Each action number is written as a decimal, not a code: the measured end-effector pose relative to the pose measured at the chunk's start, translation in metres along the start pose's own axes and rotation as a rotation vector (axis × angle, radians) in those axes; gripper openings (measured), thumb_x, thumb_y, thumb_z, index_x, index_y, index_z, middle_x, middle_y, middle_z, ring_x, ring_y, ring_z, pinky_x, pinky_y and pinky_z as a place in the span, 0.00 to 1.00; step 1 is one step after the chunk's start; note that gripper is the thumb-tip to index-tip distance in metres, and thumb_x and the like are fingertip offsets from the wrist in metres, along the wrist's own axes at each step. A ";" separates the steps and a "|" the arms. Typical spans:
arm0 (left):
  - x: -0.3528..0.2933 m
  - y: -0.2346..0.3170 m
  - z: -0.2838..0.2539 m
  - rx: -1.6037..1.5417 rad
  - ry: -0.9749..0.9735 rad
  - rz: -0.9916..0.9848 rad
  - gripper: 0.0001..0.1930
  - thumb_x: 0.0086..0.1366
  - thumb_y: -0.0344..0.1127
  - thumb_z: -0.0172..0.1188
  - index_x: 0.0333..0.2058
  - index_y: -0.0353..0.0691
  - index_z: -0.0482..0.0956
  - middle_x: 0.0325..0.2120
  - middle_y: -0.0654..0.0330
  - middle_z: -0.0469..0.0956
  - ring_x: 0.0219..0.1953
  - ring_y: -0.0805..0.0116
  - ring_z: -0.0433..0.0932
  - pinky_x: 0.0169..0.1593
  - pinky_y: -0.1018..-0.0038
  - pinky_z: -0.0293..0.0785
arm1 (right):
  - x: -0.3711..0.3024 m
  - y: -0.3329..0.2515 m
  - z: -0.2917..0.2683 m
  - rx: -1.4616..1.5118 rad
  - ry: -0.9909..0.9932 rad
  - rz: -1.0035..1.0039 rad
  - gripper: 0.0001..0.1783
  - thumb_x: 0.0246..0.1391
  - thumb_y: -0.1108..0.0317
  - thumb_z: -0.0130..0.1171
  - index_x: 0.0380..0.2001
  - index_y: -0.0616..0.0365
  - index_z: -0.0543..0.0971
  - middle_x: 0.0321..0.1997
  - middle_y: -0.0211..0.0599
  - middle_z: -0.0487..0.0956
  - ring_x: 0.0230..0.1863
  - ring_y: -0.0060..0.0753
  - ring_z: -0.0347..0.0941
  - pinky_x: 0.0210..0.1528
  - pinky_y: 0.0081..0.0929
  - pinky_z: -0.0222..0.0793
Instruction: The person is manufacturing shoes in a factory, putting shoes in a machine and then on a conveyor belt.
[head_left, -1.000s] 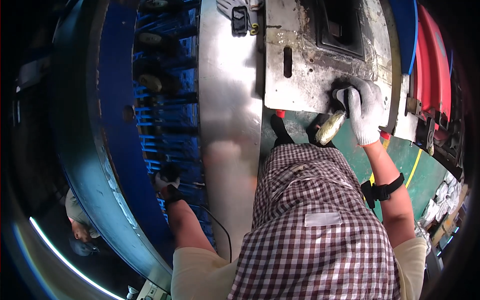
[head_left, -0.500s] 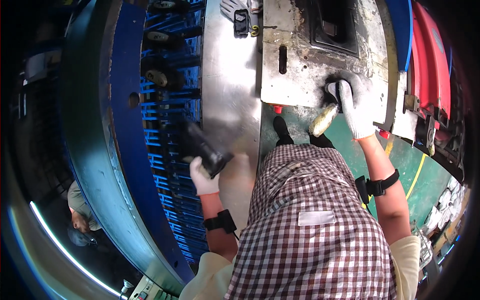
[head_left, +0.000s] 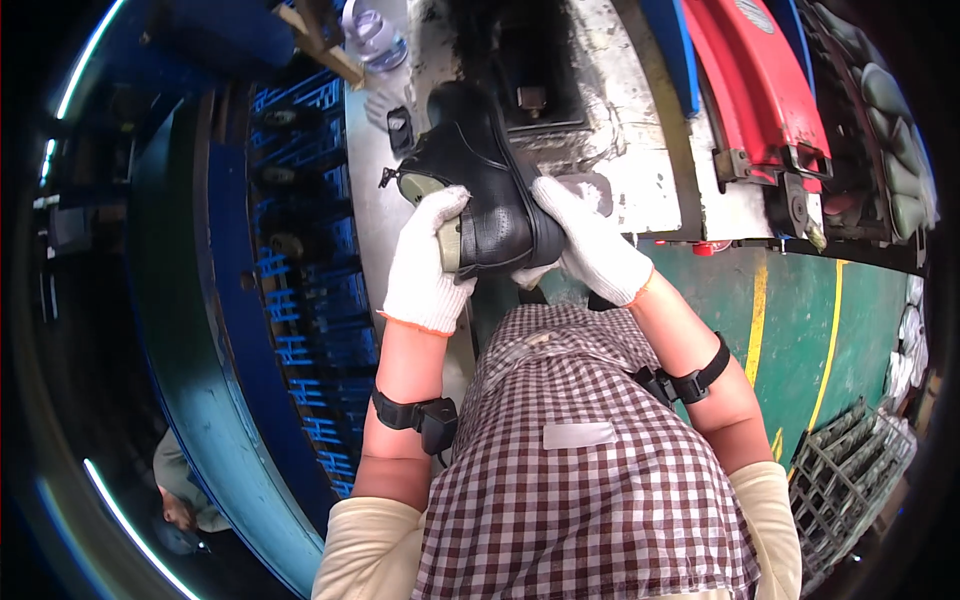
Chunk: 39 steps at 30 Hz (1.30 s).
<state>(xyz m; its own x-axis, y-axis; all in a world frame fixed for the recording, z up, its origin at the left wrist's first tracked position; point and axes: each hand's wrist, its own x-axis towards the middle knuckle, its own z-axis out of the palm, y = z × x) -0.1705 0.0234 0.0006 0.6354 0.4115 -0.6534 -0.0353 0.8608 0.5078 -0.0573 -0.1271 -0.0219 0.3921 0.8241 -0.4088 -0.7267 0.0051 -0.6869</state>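
Between my two white-gloved hands a black leather shoe is raised in front of the metal table, a pale green last showing at its opening. My left hand is closed on the last side, thumb over the top edge. On the other side my right hand grips along the dark sole, its fingers partly hidden behind the shoe. A small pale shape shows below the shoe; I cannot make out what it is. Beyond stands a stained metal machine table with a dark recess.
A blue rack with thin bars runs along the left. A clear bottle and a black phone-like object sit at the back. A red machine part is at the right, above a green floor. A person appears lower left.
My left hand has brought the shoe up and to the right. My right hand has left the dark object with a yellowish handle and taken hold of the shoe. The view has shifted.
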 end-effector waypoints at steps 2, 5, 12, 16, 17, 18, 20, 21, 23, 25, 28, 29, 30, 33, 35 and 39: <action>0.002 -0.005 0.016 0.034 0.000 -0.014 0.06 0.67 0.32 0.61 0.40 0.41 0.78 0.36 0.58 0.84 0.36 0.62 0.87 0.44 0.63 0.88 | -0.004 -0.004 -0.014 0.069 -0.009 0.072 0.25 0.75 0.46 0.45 0.58 0.55 0.73 0.41 0.37 0.84 0.33 0.29 0.83 0.31 0.28 0.82; 0.005 -0.013 0.031 0.075 0.008 -0.042 0.07 0.66 0.32 0.63 0.41 0.42 0.77 0.35 0.58 0.84 0.35 0.62 0.87 0.44 0.63 0.87 | -0.009 -0.007 -0.027 0.114 -0.012 0.071 0.25 0.75 0.47 0.46 0.58 0.56 0.73 0.43 0.39 0.85 0.35 0.34 0.85 0.31 0.35 0.84; 0.012 -0.035 0.021 0.143 -0.002 0.010 0.12 0.68 0.32 0.60 0.48 0.39 0.76 0.40 0.57 0.82 0.40 0.61 0.86 0.48 0.62 0.86 | -0.005 -0.003 -0.046 0.234 -0.072 0.153 0.26 0.74 0.46 0.48 0.59 0.55 0.74 0.51 0.41 0.84 0.46 0.37 0.85 0.42 0.43 0.86; 0.011 -0.047 0.021 0.226 -0.039 0.143 0.21 0.67 0.30 0.58 0.57 0.35 0.72 0.46 0.54 0.80 0.45 0.60 0.85 0.51 0.61 0.86 | 0.003 -0.004 -0.040 0.350 -0.009 0.128 0.28 0.74 0.46 0.50 0.64 0.53 0.73 0.58 0.38 0.82 0.54 0.32 0.82 0.55 0.35 0.82; 0.011 -0.049 0.020 0.261 -0.068 0.211 0.22 0.66 0.29 0.58 0.59 0.36 0.70 0.47 0.54 0.79 0.46 0.61 0.84 0.51 0.62 0.85 | 0.006 -0.002 -0.041 0.337 -0.011 0.095 0.28 0.74 0.47 0.49 0.67 0.53 0.71 0.62 0.38 0.80 0.58 0.32 0.80 0.59 0.34 0.79; 0.010 -0.051 0.018 0.296 -0.096 0.279 0.24 0.66 0.28 0.58 0.61 0.36 0.69 0.47 0.54 0.78 0.47 0.61 0.83 0.52 0.62 0.85 | 0.008 -0.001 -0.041 0.323 -0.012 0.062 0.29 0.75 0.48 0.49 0.69 0.54 0.69 0.66 0.39 0.77 0.62 0.32 0.77 0.63 0.33 0.76; 0.009 -0.053 0.013 0.331 -0.108 0.329 0.28 0.64 0.26 0.57 0.64 0.37 0.65 0.48 0.56 0.76 0.48 0.64 0.82 0.53 0.65 0.84 | 0.008 -0.001 -0.041 0.290 -0.053 -0.001 0.30 0.75 0.50 0.49 0.71 0.54 0.67 0.68 0.39 0.75 0.65 0.31 0.74 0.66 0.33 0.74; 0.007 -0.053 0.012 0.378 -0.126 0.343 0.28 0.64 0.26 0.57 0.64 0.36 0.65 0.48 0.57 0.76 0.47 0.65 0.81 0.54 0.66 0.83 | 0.007 -0.001 -0.042 0.260 -0.090 -0.066 0.31 0.75 0.51 0.49 0.73 0.54 0.64 0.71 0.39 0.72 0.68 0.31 0.72 0.68 0.33 0.71; 0.002 -0.051 0.017 0.429 -0.161 0.362 0.30 0.62 0.26 0.58 0.64 0.36 0.65 0.48 0.58 0.75 0.49 0.68 0.79 0.56 0.68 0.80 | 0.008 0.001 -0.046 0.261 -0.119 -0.070 0.31 0.75 0.52 0.49 0.74 0.54 0.63 0.72 0.38 0.71 0.69 0.31 0.70 0.70 0.33 0.69; 0.002 -0.051 0.015 0.475 -0.190 0.394 0.31 0.61 0.25 0.61 0.63 0.36 0.65 0.47 0.59 0.75 0.48 0.69 0.79 0.54 0.70 0.79 | 0.006 0.002 -0.045 0.261 -0.144 -0.076 0.31 0.75 0.53 0.48 0.75 0.54 0.61 0.73 0.38 0.69 0.70 0.31 0.69 0.71 0.33 0.68; -0.005 -0.053 0.018 0.534 -0.229 0.403 0.32 0.59 0.25 0.66 0.62 0.37 0.65 0.46 0.60 0.76 0.46 0.71 0.78 0.52 0.72 0.78 | 0.000 0.005 -0.046 0.208 -0.091 -0.159 0.31 0.76 0.53 0.47 0.75 0.53 0.60 0.73 0.38 0.69 0.70 0.31 0.68 0.72 0.34 0.66; -0.007 -0.056 0.019 0.607 -0.221 0.415 0.32 0.59 0.26 0.68 0.61 0.36 0.65 0.46 0.60 0.76 0.46 0.71 0.78 0.51 0.71 0.78 | -0.001 0.008 -0.054 0.255 -0.106 -0.110 0.31 0.76 0.53 0.47 0.75 0.53 0.60 0.73 0.39 0.69 0.71 0.31 0.68 0.72 0.35 0.66; -0.009 -0.060 0.020 0.680 -0.213 0.428 0.32 0.59 0.26 0.69 0.61 0.36 0.64 0.46 0.60 0.76 0.46 0.71 0.78 0.51 0.71 0.78 | -0.003 0.009 -0.060 0.301 -0.121 -0.062 0.31 0.76 0.53 0.47 0.75 0.53 0.59 0.74 0.39 0.68 0.71 0.32 0.68 0.73 0.35 0.65; -0.014 -0.068 0.018 0.747 -0.222 0.407 0.34 0.58 0.28 0.71 0.60 0.35 0.63 0.46 0.58 0.75 0.46 0.69 0.78 0.51 0.70 0.79 | -0.011 0.011 -0.071 0.286 -0.107 -0.077 0.31 0.76 0.53 0.47 0.75 0.54 0.60 0.74 0.40 0.68 0.71 0.35 0.68 0.73 0.36 0.65; -0.018 -0.072 0.020 0.806 -0.229 0.395 0.36 0.56 0.30 0.74 0.59 0.34 0.62 0.46 0.57 0.74 0.46 0.68 0.77 0.50 0.69 0.79 | -0.017 0.010 -0.073 0.268 -0.088 -0.110 0.31 0.75 0.53 0.47 0.74 0.55 0.60 0.73 0.42 0.68 0.71 0.38 0.68 0.73 0.38 0.66; -0.012 -0.072 0.015 0.767 -0.349 0.425 0.42 0.63 0.32 0.67 0.70 0.32 0.51 0.57 0.50 0.70 0.58 0.63 0.73 0.63 0.66 0.71 | -0.024 0.009 -0.092 0.283 -0.049 -0.029 0.33 0.75 0.51 0.48 0.74 0.55 0.61 0.74 0.44 0.67 0.72 0.39 0.67 0.73 0.42 0.66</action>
<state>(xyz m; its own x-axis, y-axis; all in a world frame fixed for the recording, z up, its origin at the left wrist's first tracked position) -0.1635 -0.0483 -0.0199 0.8855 0.4257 -0.1861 0.1210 0.1755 0.9770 -0.0214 -0.1992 -0.0730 0.3925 0.8476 -0.3571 -0.8469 0.1816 -0.4998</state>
